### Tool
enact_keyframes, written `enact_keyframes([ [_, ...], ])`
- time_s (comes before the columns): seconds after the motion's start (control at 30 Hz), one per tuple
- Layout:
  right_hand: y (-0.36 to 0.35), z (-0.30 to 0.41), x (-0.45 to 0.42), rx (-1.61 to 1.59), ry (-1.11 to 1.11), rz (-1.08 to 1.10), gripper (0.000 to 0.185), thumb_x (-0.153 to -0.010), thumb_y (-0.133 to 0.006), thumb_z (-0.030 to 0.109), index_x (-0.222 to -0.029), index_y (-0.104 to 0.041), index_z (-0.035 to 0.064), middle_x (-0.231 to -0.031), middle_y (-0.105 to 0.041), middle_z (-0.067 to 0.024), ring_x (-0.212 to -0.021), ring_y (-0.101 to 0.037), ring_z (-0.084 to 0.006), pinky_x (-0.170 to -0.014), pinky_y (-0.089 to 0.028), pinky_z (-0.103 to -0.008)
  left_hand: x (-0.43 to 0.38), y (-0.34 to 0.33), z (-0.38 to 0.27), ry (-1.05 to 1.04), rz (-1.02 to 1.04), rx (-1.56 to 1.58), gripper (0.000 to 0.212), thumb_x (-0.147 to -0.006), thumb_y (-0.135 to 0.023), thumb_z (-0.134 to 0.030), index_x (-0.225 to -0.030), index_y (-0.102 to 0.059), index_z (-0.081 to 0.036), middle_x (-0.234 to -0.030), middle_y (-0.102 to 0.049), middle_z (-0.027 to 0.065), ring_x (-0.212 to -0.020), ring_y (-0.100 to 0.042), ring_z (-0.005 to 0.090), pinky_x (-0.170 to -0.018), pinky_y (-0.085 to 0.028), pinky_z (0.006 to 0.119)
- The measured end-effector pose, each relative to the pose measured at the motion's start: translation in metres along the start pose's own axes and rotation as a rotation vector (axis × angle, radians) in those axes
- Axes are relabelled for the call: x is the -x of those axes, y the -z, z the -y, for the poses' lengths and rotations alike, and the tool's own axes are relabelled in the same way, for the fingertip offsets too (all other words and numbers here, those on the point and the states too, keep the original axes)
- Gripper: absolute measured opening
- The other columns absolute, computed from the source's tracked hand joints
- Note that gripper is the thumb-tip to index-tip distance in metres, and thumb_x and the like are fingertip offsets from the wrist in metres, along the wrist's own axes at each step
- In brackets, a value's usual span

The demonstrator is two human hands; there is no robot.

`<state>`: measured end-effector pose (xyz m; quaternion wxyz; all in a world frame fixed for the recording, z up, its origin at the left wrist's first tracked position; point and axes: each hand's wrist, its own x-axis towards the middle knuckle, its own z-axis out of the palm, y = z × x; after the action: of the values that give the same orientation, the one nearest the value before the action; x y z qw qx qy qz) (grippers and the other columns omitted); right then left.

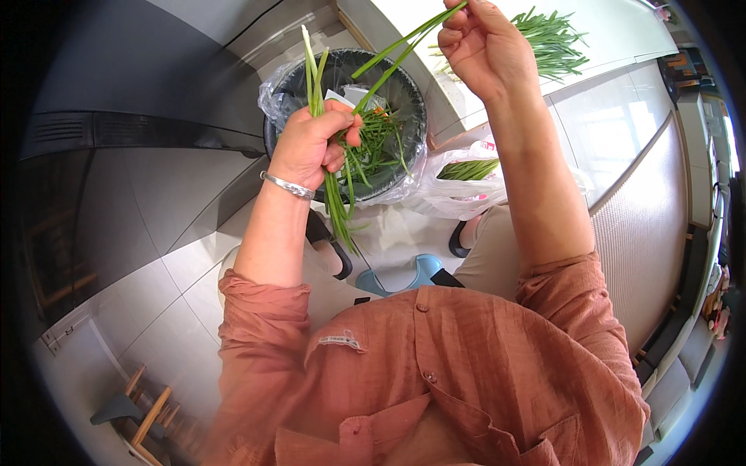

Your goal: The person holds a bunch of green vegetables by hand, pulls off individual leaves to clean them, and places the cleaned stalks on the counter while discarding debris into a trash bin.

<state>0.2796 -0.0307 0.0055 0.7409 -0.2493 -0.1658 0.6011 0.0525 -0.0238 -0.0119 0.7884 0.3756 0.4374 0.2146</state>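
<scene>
My left hand (317, 145) is closed around a small bunch of garlic chives (335, 195), pale stem ends up and green leaves hanging down. It is over a black trash bin (421, 116) lined with a clear plastic bag. Farther up and to the right, my right hand (489, 52) pinches a few green chive blades (402, 43) at the picture's top edge. One of these blades reaches down to the fingers of my left hand. Loose green trimmings (379, 137) and some white scraps lie inside the bin.
A pile of chives (551, 46) rests on the white countertop (618, 29), behind my right hand. Beside the bin, a white plastic bag (419, 195) holds more chives (469, 169). A light blue plastic object (428, 269) is between my feet. Dark cabinet fronts (175, 192) stand at left.
</scene>
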Motion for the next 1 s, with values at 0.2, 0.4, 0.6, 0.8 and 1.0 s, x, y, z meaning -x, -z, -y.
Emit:
enact_keyframes([
  [0.2,-0.01,-0.004,0.005,0.057,0.038,-0.018,0.009,-0.086,-0.048,0.015,-0.084,-0.05,0.0065,-0.076,-0.054,-0.005,-0.061,-0.049,-0.0103,-0.054,-0.041,-0.0214,-0.004,0.001,0.002,-0.032,-0.113,0.191,0.004,-0.078,-0.049,-0.01,-0.079,-0.049,-0.006,-0.061,-0.049,0.0043,-0.037,-0.026,0.0061,-0.035,-0.024,0.021],
  [0.4,-0.012,-0.002,0.005,0.025,0.05,-0.024,0.009,-0.087,-0.047,0.016,-0.083,-0.05,0.0087,-0.073,-0.053,-0.002,-0.058,-0.049,-0.0096,-0.054,-0.041,-0.0221,-0.008,0.008,0.002,-0.015,-0.211,0.277,0.011,-0.08,-0.05,-0.014,-0.077,-0.052,-0.004,-0.064,-0.052,0.0061,-0.037,-0.026,0.0056,-0.035,-0.024,0.021],
  [0.6,-0.005,0.006,0.003,-0.118,-0.069,-0.015,0.011,-0.089,-0.043,0.018,-0.084,-0.049,0.0105,-0.07,-0.053,0.0001,-0.055,-0.049,-0.009,-0.054,-0.04,-0.023,-0.008,-0.001,-0.001,-0.164,-0.19,-0.067,0.019,-0.081,-0.055,-0.016,-0.089,-0.06,0.0,-0.071,-0.057,0.0027,-0.038,-0.027,0.0038,-0.036,-0.024,0.019],
  [0.8,-0.005,-0.004,0.004,-0.155,-0.157,0.066,0.015,-0.09,-0.039,0.02,-0.085,-0.048,0.0102,-0.068,-0.051,0.0004,-0.056,-0.047,-0.0096,-0.053,-0.039,-0.023,-0.003,-0.003,-0.003,-0.223,-0.084,-0.171,0.026,-0.08,-0.055,-0.015,-0.1,-0.058,0.002,-0.08,-0.06,0.0059,-0.038,-0.028,0.0028,-0.036,-0.025,0.018],
  [1.0,-0.008,-0.015,0.007,-0.16,-0.208,0.071,0.014,-0.09,-0.039,0.02,-0.084,-0.048,0.0103,-0.068,-0.05,0.0003,-0.057,-0.045,-0.0098,-0.054,-0.039,-0.0227,0.004,-0.005,-0.007,-0.196,0.23,0.127,0.033,-0.085,-0.046,-0.016,-0.112,-0.048,0.003,-0.103,-0.057,0.0206,-0.039,-0.03,0.0005,-0.037,-0.028,0.015],
])
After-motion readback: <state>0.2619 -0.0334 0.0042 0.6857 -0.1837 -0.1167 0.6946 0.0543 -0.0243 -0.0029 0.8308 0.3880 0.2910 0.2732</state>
